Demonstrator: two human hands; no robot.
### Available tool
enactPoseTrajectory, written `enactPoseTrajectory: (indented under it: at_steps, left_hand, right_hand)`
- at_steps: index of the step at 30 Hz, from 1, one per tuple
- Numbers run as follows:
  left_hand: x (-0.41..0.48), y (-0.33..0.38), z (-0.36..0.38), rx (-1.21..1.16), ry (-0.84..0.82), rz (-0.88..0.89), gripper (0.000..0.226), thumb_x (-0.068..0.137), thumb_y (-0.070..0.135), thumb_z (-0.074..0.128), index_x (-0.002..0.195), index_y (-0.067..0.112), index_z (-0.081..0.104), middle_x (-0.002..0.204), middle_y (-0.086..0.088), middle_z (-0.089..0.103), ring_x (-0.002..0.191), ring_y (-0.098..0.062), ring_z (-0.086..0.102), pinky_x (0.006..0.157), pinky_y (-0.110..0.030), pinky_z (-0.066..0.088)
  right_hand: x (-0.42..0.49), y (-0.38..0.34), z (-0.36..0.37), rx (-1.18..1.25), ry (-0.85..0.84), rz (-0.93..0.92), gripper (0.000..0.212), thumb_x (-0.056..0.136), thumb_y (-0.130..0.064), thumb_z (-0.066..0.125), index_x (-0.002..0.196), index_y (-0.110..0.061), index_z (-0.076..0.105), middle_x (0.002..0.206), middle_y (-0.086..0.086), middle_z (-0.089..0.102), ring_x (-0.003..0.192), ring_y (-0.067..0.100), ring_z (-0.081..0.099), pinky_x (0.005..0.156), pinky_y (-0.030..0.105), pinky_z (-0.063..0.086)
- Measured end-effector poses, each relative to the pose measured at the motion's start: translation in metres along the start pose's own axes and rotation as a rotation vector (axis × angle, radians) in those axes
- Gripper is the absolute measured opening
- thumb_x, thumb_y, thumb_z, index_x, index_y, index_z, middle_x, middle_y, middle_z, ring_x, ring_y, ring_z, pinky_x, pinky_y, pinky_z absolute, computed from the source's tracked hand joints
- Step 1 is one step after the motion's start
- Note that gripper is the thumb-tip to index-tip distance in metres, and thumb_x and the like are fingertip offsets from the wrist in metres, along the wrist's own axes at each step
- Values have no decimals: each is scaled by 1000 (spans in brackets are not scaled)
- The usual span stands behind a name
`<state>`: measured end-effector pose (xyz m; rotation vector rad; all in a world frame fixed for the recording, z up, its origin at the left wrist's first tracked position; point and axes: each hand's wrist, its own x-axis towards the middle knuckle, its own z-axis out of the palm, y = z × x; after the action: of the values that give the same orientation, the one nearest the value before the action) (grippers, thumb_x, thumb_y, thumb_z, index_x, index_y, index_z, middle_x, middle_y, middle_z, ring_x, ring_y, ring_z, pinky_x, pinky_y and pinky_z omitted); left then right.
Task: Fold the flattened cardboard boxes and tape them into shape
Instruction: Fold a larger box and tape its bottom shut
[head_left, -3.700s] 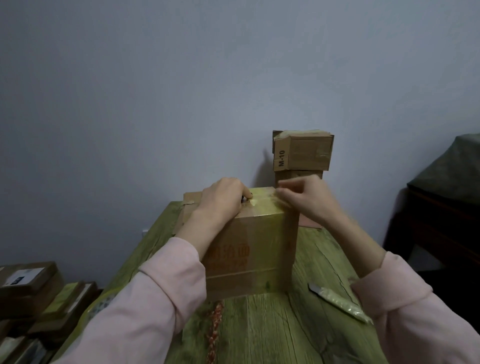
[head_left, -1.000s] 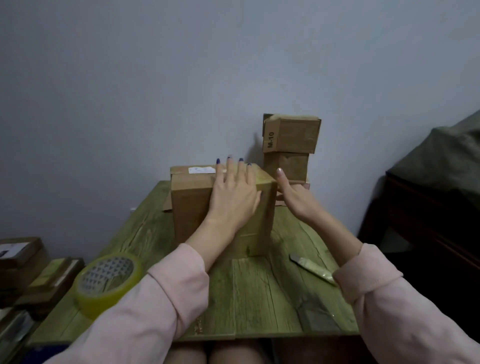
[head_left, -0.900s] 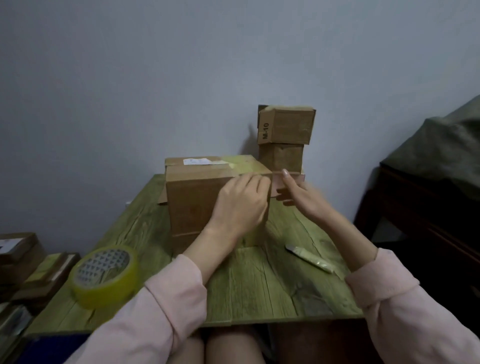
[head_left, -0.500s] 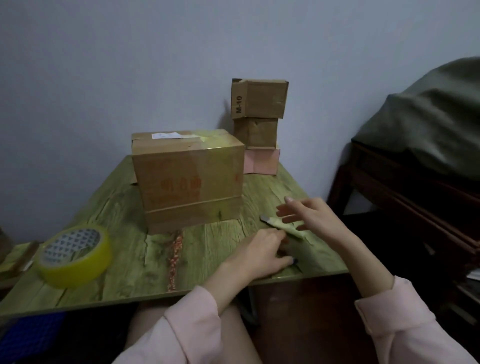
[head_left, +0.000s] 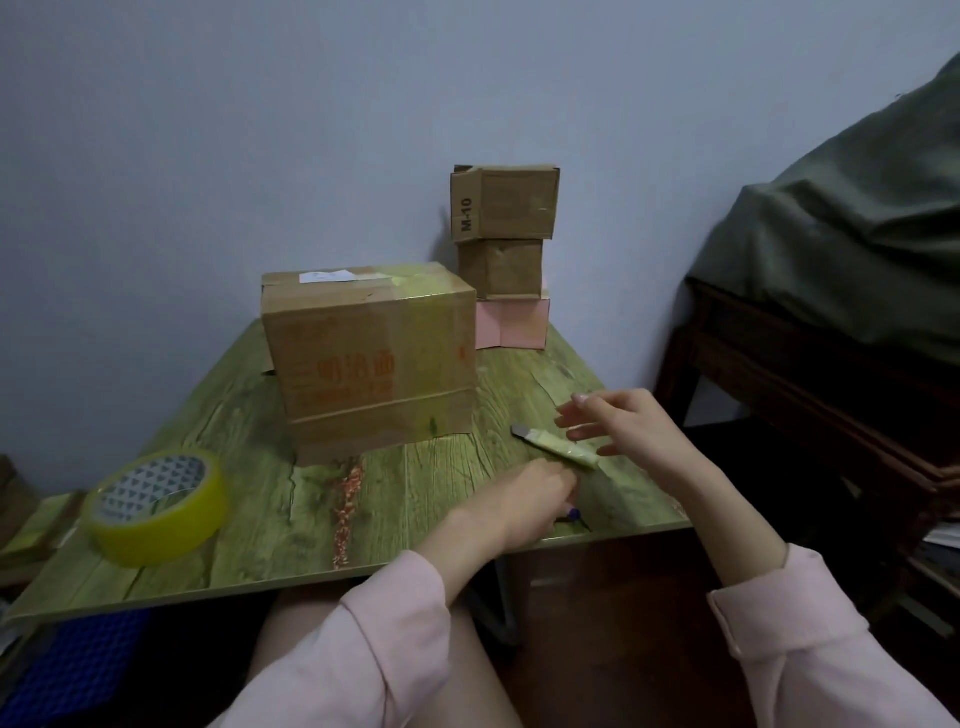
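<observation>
On the green wood-grain table (head_left: 249, 540), from the far edge to the near one:

1. Large cardboard box (head_left: 374, 364). It stands folded up and closed at the middle of the table, set back towards the wall. Its long axis runs left to right across the table. The broad face with red print is turned to the person and angled a little, so a narrow right side also shows. Yellowish tape lies over the right part of the top and runs down the front, and a white label sits on top at the left.

2. Stack of three small boxes behind the large box's right corner, against the wall. A pink box (head_left: 511, 325) is at the bottom, a plain brown box (head_left: 501, 267) sits on it, and a brown box marked M-10 (head_left: 506, 205) is on top, with its lettering running vertically.

3. Utility knife (head_left: 556, 446). It lies flat to the right of the large box and apart from it. Its axis is diagonal, with the metal tip towards the box at far left and the handle end at near right.

4. Tape roll (head_left: 156, 506), yellow. It sits at the near left, tilted, with its open core facing up.

Hands, both in pink sleeves:
- Right hand (head_left: 618, 423): fingers spread and relaxed, hovering just over the knife's handle end and gripping nothing.
- Left hand (head_left: 524, 501): knuckles up near the table's front edge, fingers bent towards the knife's near end. Whether they touch or hold the knife cannot be told.

Off the table: a dark green cloth (head_left: 841, 260) is heaped on dark wooden furniture (head_left: 810, 395) at the right, and a blue crate (head_left: 67, 670) sits at the lower left.
</observation>
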<state>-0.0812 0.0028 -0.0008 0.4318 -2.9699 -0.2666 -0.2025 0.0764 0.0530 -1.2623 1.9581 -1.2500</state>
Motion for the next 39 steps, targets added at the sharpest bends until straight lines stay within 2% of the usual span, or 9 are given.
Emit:
enactPoseTrajectory:
  at_steps: [4,9,14,16,19,27,31,34,39]
  left_hand:
    - [-9,5,-12,-96,3,24,10,93,5,47,88,13,49,91,-7,57,84,-26,54,78,-40,46]
    - [-27,7,-104,-416,336,-54,15,95,15,50,83,24,51,79,9,54,67,-5,50,60,-13,37]
    - [-42,-24,-157,-425,513,-107,7,92,13,57,86,17,56,83,-1,62,75,-14,56,73,-32,46]
    - [-52,-34,-168,-442,575,-141,3,91,13,58,89,15,57,84,-4,62,76,-20,58,73,-35,47]
    - [-70,-47,-182,-382,650,-202,8,91,13,58,88,21,58,80,4,61,72,-10,56,67,-21,43]
    - [-114,-80,-204,-200,852,-321,8,93,15,57,85,16,60,69,14,57,64,1,54,59,-6,37]
    - [-119,-99,-202,-195,940,-366,8,96,14,50,92,11,57,83,0,61,72,-4,59,69,-21,44]
    - [-121,-113,-203,-219,1015,-408,7,96,14,51,90,14,55,77,3,59,66,-3,59,60,-13,42]
    - [-119,-135,-208,-220,1110,-460,6,94,10,54,88,10,54,72,7,56,61,-10,57,53,-8,41]
  right_hand:
    - [-2,-7,-12,50,17,-25,31,99,-28,44,101,-11,70,97,-2,74,91,15,69,84,36,48]
    - [-2,-29,-25,217,-3,-76,36,98,-38,43,97,-12,69,93,0,75,90,19,70,86,43,51]
    - [5,-71,-18,318,-350,-50,64,79,-63,39,111,-13,63,107,10,71,96,27,68,77,37,54]
    - [10,-82,-9,300,-391,-115,54,77,-48,55,114,-9,62,111,15,69,91,26,67,69,31,55]
    - [20,-93,5,335,-383,-177,41,70,-22,70,107,-4,64,105,18,67,87,19,67,64,23,54]
    - [49,-135,39,255,-457,-159,30,61,-25,79,82,-6,67,86,11,63,75,18,60,72,33,55]
    - [63,-150,49,228,-470,-160,12,77,-13,72,90,-13,72,83,3,66,67,12,56,63,28,55]
    - [74,-161,55,263,-484,-184,15,82,-4,67,95,-10,71,76,3,64,61,9,54,57,21,50]
    - [94,-187,58,200,-426,-183,36,76,-5,74,110,-2,63,87,10,68,72,15,67,69,23,58]
